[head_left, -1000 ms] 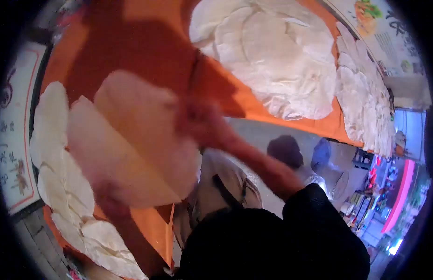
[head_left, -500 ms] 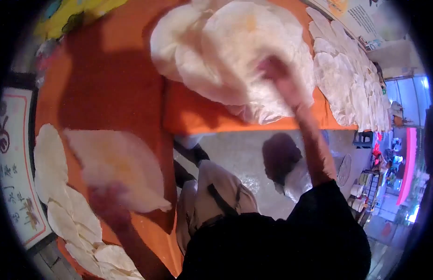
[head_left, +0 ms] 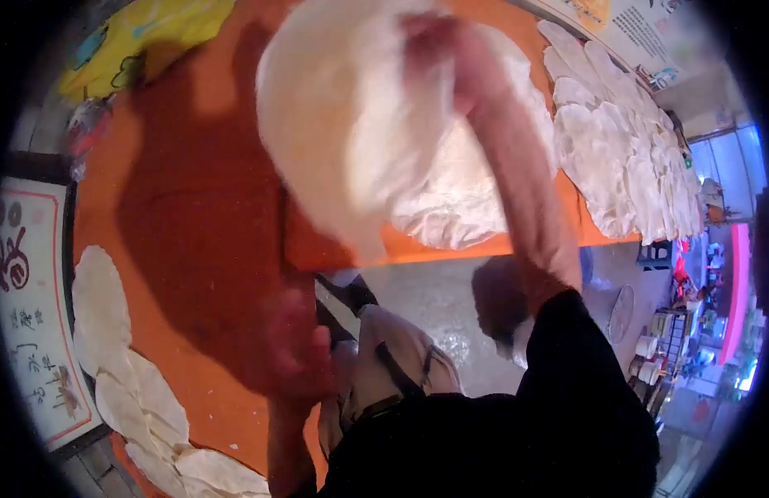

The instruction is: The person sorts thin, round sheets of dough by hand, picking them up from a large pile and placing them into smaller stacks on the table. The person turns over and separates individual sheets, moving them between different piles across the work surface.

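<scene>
My right hand (head_left: 434,58), blurred by motion, is at the upper edge of a large thin round flatbread (head_left: 343,108) and appears to grip it. That flatbread looks raised, its lower tip smeared and hanging near the orange table edge. Beneath it, a pile of similar flatbreads (head_left: 459,203) partly shows on the orange cloth. My left hand (head_left: 297,340) is low over the left stretch of orange cloth, close to its inner edge. No flatbread shows in it, and its fingers are too smeared to read.
Orange cloth (head_left: 210,274) covers the tables ahead and left. Overlapping flatbreads line the left edge (head_left: 140,390) and the far right (head_left: 608,149). A framed sign (head_left: 36,307) stands at left, a yellow cloth (head_left: 144,37) at the upper left. A dark round shape (head_left: 496,295) is below the table.
The flatbread under my left hand is gone from the left cloth, and that hand has moved right. My right hand has moved up and left; a flatbread there now looks lifted.
</scene>
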Demonstrator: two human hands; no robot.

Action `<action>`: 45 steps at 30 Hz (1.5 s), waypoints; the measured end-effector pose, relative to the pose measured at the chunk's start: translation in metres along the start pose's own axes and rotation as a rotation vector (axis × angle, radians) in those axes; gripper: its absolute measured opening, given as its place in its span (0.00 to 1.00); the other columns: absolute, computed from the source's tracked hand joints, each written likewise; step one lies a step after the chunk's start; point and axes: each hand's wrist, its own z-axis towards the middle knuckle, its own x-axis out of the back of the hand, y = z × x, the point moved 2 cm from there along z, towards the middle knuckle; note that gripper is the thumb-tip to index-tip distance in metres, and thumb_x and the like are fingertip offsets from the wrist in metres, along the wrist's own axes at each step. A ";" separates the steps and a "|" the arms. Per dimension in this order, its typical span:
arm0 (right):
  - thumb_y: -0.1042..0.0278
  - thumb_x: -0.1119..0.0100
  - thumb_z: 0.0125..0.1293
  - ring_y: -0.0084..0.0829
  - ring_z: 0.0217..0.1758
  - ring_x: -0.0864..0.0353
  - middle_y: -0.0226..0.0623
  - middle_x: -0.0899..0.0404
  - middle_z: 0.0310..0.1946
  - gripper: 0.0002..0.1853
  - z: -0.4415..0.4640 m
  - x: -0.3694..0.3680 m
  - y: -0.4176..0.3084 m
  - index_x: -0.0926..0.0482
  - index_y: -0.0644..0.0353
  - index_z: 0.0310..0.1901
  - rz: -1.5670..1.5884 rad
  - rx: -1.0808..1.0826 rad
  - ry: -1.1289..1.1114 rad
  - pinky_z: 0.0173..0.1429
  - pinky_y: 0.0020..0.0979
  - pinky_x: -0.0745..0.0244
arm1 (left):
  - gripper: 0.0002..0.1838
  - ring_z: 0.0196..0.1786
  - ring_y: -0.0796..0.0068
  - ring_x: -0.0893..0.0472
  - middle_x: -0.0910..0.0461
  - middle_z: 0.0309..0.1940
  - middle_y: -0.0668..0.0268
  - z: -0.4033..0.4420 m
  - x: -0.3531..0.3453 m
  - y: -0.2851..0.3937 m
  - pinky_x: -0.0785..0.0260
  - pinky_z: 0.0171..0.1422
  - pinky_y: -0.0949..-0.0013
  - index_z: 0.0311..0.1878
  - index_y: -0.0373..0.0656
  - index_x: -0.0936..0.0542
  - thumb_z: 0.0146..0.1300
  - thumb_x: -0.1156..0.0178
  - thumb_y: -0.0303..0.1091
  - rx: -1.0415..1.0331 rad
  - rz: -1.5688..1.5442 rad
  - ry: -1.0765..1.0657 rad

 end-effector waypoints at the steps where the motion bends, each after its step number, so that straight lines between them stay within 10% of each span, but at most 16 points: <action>1: 0.64 0.50 0.65 0.31 0.37 0.21 0.39 0.20 0.37 0.13 0.019 0.038 -0.011 0.22 0.63 0.43 -0.020 0.084 0.057 0.40 0.37 0.24 | 0.18 0.49 0.68 0.22 0.21 0.47 0.62 -0.006 0.009 -0.008 0.28 0.55 0.64 0.55 0.37 0.26 0.63 0.40 0.32 0.012 0.038 0.036; 5: 0.60 0.48 0.66 0.40 0.48 0.18 0.48 0.19 0.47 0.17 0.020 0.141 -0.012 0.23 0.66 0.48 0.036 0.128 0.205 0.54 0.42 0.22 | 0.17 0.49 0.69 0.22 0.21 0.46 0.62 -0.047 0.047 -0.057 0.28 0.55 0.67 0.55 0.36 0.26 0.64 0.41 0.30 0.156 0.218 0.160; 7: 0.60 0.44 0.66 0.44 0.54 0.20 0.52 0.21 0.51 0.20 0.006 0.179 0.014 0.25 0.68 0.53 -1.451 0.350 0.214 0.57 0.42 0.23 | 0.16 0.49 0.70 0.22 0.20 0.46 0.62 -0.084 0.060 -0.090 0.28 0.55 0.67 0.54 0.36 0.25 0.64 0.42 0.29 0.387 0.140 0.202; 8: 0.59 0.44 0.66 0.44 0.53 0.20 0.52 0.21 0.51 0.21 0.009 0.200 0.031 0.25 0.68 0.53 -1.652 0.405 0.249 0.57 0.42 0.23 | 0.15 0.48 0.70 0.21 0.20 0.45 0.62 -0.108 0.066 -0.105 0.27 0.55 0.67 0.53 0.36 0.24 0.64 0.42 0.28 0.517 0.073 0.238; 14: 0.58 0.41 0.66 0.44 0.51 0.19 0.52 0.21 0.50 0.24 -0.002 0.313 0.107 0.26 0.68 0.55 0.132 -0.244 0.518 0.54 0.39 0.22 | 0.16 0.35 0.63 0.20 0.20 0.41 0.57 -0.229 0.117 -0.124 0.26 0.37 0.63 0.50 0.43 0.22 0.58 0.34 0.31 0.689 0.514 0.505; 16: 0.56 0.41 0.67 0.40 0.46 0.19 0.51 0.20 0.47 0.25 -0.036 0.232 0.119 0.27 0.69 0.57 -0.260 -0.185 0.746 0.47 0.34 0.21 | 0.17 0.36 0.58 0.20 0.21 0.40 0.55 -0.284 0.138 -0.126 0.27 0.37 0.61 0.49 0.41 0.22 0.56 0.33 0.31 0.766 0.615 0.628; 19: 0.65 0.40 0.64 0.32 0.36 0.22 0.45 0.20 0.42 0.21 -0.045 0.212 0.199 0.25 0.69 0.55 -0.514 0.145 0.037 0.36 0.30 0.25 | 0.16 0.39 0.52 0.21 0.22 0.41 0.53 -0.363 0.166 -0.135 0.27 0.42 0.58 0.46 0.38 0.22 0.55 0.33 0.33 0.822 0.837 0.805; 21: 0.71 0.40 0.61 0.31 0.35 0.25 0.37 0.23 0.35 0.15 -0.065 0.079 0.234 0.22 0.69 0.49 -0.532 -0.213 0.146 0.35 0.28 0.26 | 0.18 0.42 0.49 0.22 0.22 0.40 0.52 -0.406 0.183 -0.129 0.28 0.46 0.55 0.46 0.37 0.23 0.55 0.33 0.36 0.909 1.119 0.801; 29: 0.62 0.40 0.66 0.28 0.38 0.22 0.35 0.20 0.39 0.17 -0.251 -0.365 0.335 0.23 0.65 0.50 -0.541 -0.764 -0.858 0.45 0.31 0.24 | 0.05 0.40 0.53 0.23 0.22 0.34 0.57 -0.485 0.203 -0.133 0.28 0.42 0.55 0.35 0.41 0.22 0.58 0.42 0.31 0.930 1.030 0.602; 31: 0.62 0.40 0.66 0.29 0.39 0.21 0.37 0.19 0.40 0.16 -0.294 -0.434 0.352 0.22 0.65 0.50 -0.544 -0.788 -0.915 0.47 0.31 0.24 | 0.03 0.32 0.56 0.22 0.24 0.26 0.58 -0.483 0.219 -0.121 0.29 0.34 0.59 0.29 0.41 0.23 0.56 0.43 0.22 0.765 0.923 0.955; 39: 0.62 0.40 0.66 0.29 0.40 0.21 0.37 0.19 0.41 0.17 -0.358 -0.565 0.423 0.22 0.64 0.50 -0.557 -0.666 -1.007 0.47 0.31 0.24 | 0.05 0.32 0.84 0.28 0.24 0.27 0.70 -0.509 0.250 -0.073 0.31 0.37 0.75 0.33 0.35 0.24 0.65 0.42 0.25 0.853 0.023 1.474; 45: 0.61 0.40 0.66 0.30 0.41 0.20 0.37 0.19 0.41 0.17 -0.338 -0.604 0.449 0.22 0.64 0.50 -0.641 -0.541 -1.014 0.48 0.31 0.24 | 0.09 0.32 0.82 0.23 0.19 0.28 0.66 -0.520 0.254 -0.072 0.29 0.41 0.74 0.36 0.35 0.23 0.68 0.40 0.33 0.893 -0.087 1.443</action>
